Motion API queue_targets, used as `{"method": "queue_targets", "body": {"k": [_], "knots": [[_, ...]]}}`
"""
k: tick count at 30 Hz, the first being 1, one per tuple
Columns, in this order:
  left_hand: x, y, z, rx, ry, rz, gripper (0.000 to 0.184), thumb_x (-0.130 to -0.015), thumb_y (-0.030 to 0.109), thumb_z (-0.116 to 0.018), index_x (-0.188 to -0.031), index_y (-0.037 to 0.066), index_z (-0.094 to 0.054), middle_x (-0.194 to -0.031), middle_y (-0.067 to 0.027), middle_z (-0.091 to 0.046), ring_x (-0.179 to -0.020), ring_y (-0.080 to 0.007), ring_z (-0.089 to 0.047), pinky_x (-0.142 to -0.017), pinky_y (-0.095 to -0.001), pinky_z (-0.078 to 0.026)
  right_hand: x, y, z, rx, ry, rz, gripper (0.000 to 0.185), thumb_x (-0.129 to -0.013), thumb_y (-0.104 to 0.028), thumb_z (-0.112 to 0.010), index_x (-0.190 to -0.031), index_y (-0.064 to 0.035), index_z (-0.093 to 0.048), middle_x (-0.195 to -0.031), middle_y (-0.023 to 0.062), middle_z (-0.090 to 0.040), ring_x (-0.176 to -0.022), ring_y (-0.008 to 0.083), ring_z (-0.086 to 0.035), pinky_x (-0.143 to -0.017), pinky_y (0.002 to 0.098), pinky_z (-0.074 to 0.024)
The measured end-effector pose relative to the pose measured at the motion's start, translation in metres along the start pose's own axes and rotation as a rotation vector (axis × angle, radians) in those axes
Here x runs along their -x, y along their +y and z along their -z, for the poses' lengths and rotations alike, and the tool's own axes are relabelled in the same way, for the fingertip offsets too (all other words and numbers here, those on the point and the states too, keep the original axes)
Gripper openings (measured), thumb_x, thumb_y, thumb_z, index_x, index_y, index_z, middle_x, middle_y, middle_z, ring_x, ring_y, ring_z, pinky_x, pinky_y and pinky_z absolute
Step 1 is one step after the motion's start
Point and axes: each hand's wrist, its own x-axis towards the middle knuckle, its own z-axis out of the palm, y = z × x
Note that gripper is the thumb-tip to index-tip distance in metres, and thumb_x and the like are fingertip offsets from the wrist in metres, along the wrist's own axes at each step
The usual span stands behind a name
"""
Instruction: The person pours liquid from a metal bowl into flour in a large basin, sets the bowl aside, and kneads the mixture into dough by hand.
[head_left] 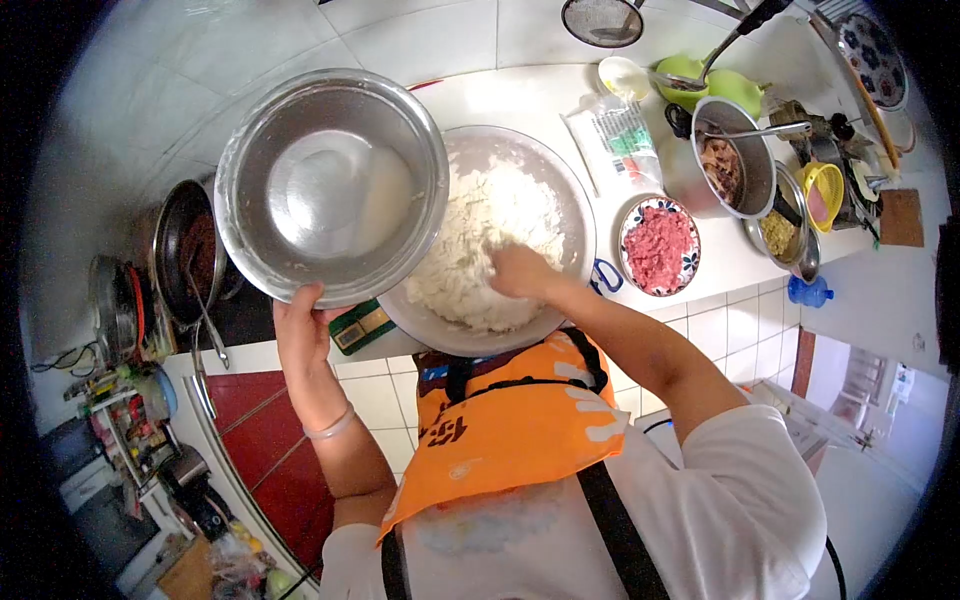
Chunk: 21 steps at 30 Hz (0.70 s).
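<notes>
My left hand (304,340) grips the near rim of a steel bowl (240,235), thumb on the rim. The bowl is tilted, with a little cloudy liquid in its bottom, and it overlaps the left side of a large mixing basin (575,195). Loose, lumpy white flour (480,290) fills much of this basin. Reaching in from the right, my right hand (522,272) has its fingers down in the flour, so they are mostly hidden. A green kitchen scale (348,338) sits beside my left hand, partly under the basin.
Right of the basin are a patterned plate (628,262) of minced meat, blue-handled scissors (606,276), a white plastic packet (615,140) and a deep pot (708,200) with brown food. A steel bowl (806,255) holds yellowish bits. At left stands a dark wok (165,250).
</notes>
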Motion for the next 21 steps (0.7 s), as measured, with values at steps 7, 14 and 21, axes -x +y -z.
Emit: {"method": "queue_targets", "body": {"k": [7,14,21], "knots": [[0.005,0.005,0.005,0.020,0.031,-0.028,0.045,-0.074,-0.001,-0.046,-0.115,-0.012,-0.033,-0.102,-0.0242,-0.052,-0.080,-0.0321,-0.062,-0.059,-0.0375,-0.058,-0.027,0.040,0.037,-0.076,0.389,-0.215,0.034,-0.075,-0.022,-0.057,-0.097,0.0027,-0.057,-0.092,0.0225,-0.059,-0.089,0.0346,-0.057,-0.077,0.0416,-0.0472],[0.013,0.006,0.011,-0.024,0.114,-0.010,0.046,-0.073,0.000,-0.048,-0.116,-0.011,-0.034,-0.105,-0.0227,-0.051,-0.083,-0.0323,-0.060,-0.060,-0.0390,-0.058,-0.130,0.024,0.011,-0.295,0.641,-0.002,0.035,-0.072,-0.026,-0.059,-0.090,0.0048,-0.056,-0.090,0.0232,-0.059,-0.090,0.0353,-0.056,-0.080,0.0427,-0.0451],[0.017,0.009,0.010,-0.011,0.078,-0.032,0.046,-0.074,0.000,-0.047,-0.115,-0.015,-0.032,-0.102,-0.0239,-0.051,-0.081,-0.0302,-0.061,-0.059,-0.0361,-0.058,-0.099,0.000,0.051,-0.074,0.361,-0.203,0.030,-0.076,-0.014,-0.051,-0.103,-0.0013,-0.055,-0.102,0.0207,-0.058,-0.096,0.0330,-0.057,-0.077,0.0428,-0.0482]]}}
